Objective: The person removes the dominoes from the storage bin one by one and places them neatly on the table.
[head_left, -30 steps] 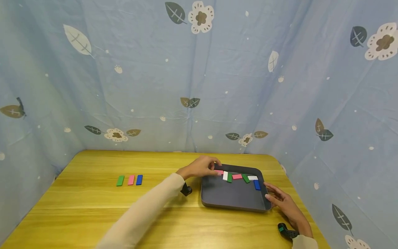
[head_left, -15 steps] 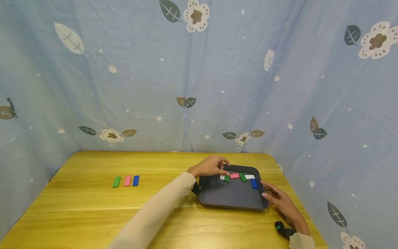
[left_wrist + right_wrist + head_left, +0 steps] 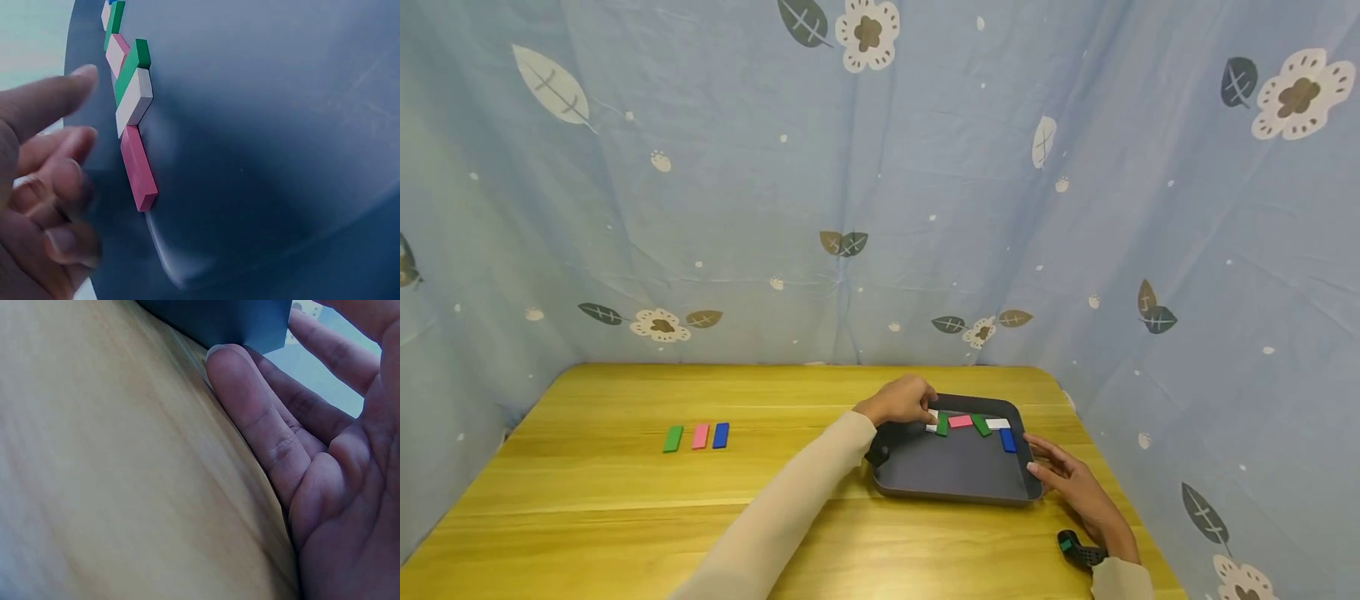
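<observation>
Left hand (image 3: 901,402), relaxed, holds nothing near the blocks (image 3: 960,422) along the far side of the tray (image 3: 951,467); right hand (image 3: 1078,492), fingers loosely extended, touches it; probably aligning; next move calls for gentle fingertips.

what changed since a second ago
The left hand moved right along the far side of the gray tray, then slightly back left. Nothing was visibly taken or let go. Unchanged: the right hand at the tray's right wall, the visible tile row inside, and the green tile, pink tile and blue tile on the table.
</observation>
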The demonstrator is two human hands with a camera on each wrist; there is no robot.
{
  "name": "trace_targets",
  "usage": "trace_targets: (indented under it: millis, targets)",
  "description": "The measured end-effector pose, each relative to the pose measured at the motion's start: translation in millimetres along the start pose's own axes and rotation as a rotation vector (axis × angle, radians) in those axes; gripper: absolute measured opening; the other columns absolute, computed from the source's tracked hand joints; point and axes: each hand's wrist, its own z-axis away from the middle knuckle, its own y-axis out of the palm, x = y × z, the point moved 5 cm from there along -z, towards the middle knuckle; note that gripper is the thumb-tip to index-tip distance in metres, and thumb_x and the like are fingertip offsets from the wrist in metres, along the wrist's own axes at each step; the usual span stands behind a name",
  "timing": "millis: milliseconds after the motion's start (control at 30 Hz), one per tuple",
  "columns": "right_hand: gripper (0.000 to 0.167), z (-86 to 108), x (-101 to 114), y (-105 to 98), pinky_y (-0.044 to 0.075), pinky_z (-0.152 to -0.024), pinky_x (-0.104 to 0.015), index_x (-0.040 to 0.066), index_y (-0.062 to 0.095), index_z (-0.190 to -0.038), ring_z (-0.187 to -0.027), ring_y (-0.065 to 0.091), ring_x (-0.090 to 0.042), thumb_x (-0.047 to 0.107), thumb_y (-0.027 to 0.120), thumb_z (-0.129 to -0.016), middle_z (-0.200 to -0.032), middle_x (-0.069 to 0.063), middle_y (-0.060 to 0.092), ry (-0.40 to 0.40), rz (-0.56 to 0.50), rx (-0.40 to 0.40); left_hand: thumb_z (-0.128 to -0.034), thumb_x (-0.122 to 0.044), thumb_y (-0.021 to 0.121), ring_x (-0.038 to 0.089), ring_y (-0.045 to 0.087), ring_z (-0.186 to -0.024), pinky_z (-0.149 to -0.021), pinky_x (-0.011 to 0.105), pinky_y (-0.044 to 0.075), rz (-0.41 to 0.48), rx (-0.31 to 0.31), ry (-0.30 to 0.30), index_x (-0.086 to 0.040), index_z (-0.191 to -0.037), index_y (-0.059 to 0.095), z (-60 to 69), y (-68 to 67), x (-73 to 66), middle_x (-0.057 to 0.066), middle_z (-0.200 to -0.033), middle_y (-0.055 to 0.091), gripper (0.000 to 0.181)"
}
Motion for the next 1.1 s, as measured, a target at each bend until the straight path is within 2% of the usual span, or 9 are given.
trace_targets:
  millis: [67, 167, 267, 400, 500, 667, 867, 967, 1100]
  targets:
    - [0.058, 0.2, 0.1, 0.3, 0.056, -0.079, -0.039, 0.023, 0.045, -0.157, -0.116, 0.060, -0.024, 0.030, 0.066, -0.103, -0.154, -0.018, 0.045, -0.002, -0.002, -0.001, -0.0881, -0.023, 0.084, 0.006, 0.059, -0.070, -0.069, 0.025, 0.050, -0.038, 0.011, -0.035, -0.005, -0.111, 0.079, 0.8, 0.3, 1.1, -0.007, -0.077, 0.067, 0.030]
    - [0.059, -0.1, -1.2, 0.6, 0.056, -0.079, -0.040, 0.024, 0.045, -0.157, -0.116, 0.060, -0.024, 0.031, 0.066, -0.102, -0.154, -0.017, 0.045, 0.004, -0.005, -0.004, -0.0870, -0.021, 0.085, 0.008, 0.054, -0.066, -0.062, 0.025, 0.046, -0.111, 0.011, -0.073, -0.011, -0.087, 0.079, 2.8, 1.1, 2.2, -0.008, -0.071, 0.063, 0.011]
    - [0.059, -0.5, -2.7, 0.8, 0.057, -0.079, -0.040, 0.024, 0.044, -0.157, -0.116, 0.060, -0.022, 0.032, 0.066, -0.103, -0.154, -0.017, 0.044, 0.008, 0.000, -0.004, -0.0854, -0.016, 0.083, 0.011, 0.048, -0.063, -0.055, 0.027, 0.040, -0.196, -0.013, -0.103, -0.016, -0.068, 0.068, 3.3, 1.8, 3.3, -0.007, -0.065, 0.055, 0.023]
    - [0.060, -0.6, -1.7, 0.8, 0.057, -0.079, -0.040, 0.024, 0.043, -0.158, -0.116, 0.060, -0.020, 0.032, 0.066, -0.103, -0.154, -0.017, 0.044, 0.005, 0.002, -0.005, -0.0867, -0.006, 0.074, 0.014, 0.045, -0.061, -0.052, 0.031, 0.038, -0.282, -0.047, -0.150, -0.015, -0.062, 0.055, 1.0, 1.6, 4.1, -0.004, -0.062, 0.047, 0.033]
    - [0.059, -1.1, -0.6, 0.6, 0.056, -0.079, -0.040, 0.024, 0.044, -0.157, -0.117, 0.060, -0.020, 0.031, 0.065, -0.103, -0.154, -0.017, 0.044, 0.001, -0.005, -0.002, -0.0870, -0.006, 0.075, 0.015, 0.047, -0.063, -0.053, 0.033, 0.041, -0.301, -0.051, -0.194, -0.014, -0.065, 0.056, -0.5, 2.0, 4.8, -0.002, -0.064, 0.049, 0.030]
    - [0.058, -0.9, 0.3, 0.9, 0.056, -0.079, -0.040, 0.025, 0.044, -0.157, -0.118, 0.059, -0.021, 0.030, 0.065, -0.103, -0.154, -0.017, 0.044, 0.006, -0.013, 0.006, -0.0839, -0.021, 0.087, 0.016, 0.051, -0.066, -0.056, 0.034, 0.043, -0.285, -0.026, -0.237, -0.012, -0.076, 0.066, 1.8, 2.5, 1.5, -0.001, -0.069, 0.055, 0.025]
    - [0.059, -0.4, -0.4, 2.0, 0.056, -0.080, -0.040, 0.025, 0.045, -0.157, -0.120, 0.058, -0.021, 0.032, 0.066, -0.102, -0.154, -0.016, 0.044, 0.019, -0.009, 0.000, -0.0788, -0.039, 0.091, 0.014, 0.049, -0.065, -0.058, 0.033, 0.042, -0.244, -0.002, -0.262, -0.013, -0.081, 0.067, 9.3, 1.9, -2.8, -0.003, -0.069, 0.052, 0.035]
    - [0.058, -0.2, -1.1, 1.7, 0.056, -0.080, -0.041, 0.025, 0.045, -0.157, -0.119, 0.058, -0.020, 0.032, 0.066, -0.103, -0.153, -0.016, 0.045, 0.021, -0.014, -0.005, -0.0789, -0.040, 0.091, 0.012, 0.051, -0.060, -0.055, 0.031, 0.042, -0.167, 0.038, -0.269, -0.012, -0.078, 0.070, 11.9, 2.2, 0.7, -0.003, -0.066, 0.054, 0.036]
    - [0.057, 0.3, -0.9, 1.2, 0.057, -0.078, -0.041, 0.025, 0.045, -0.157, -0.117, 0.059, -0.020, 0.030, 0.065, -0.103, -0.153, -0.016, 0.045, 0.011, -0.016, -0.006, -0.0790, -0.027, 0.092, 0.012, 0.056, -0.055, -0.055, 0.027, 0.046, 0.030, 0.121, -0.233, -0.007, -0.097, 0.075, 15.0, 2.8, 4.9, 0.000, -0.073, 0.061, 0.032]
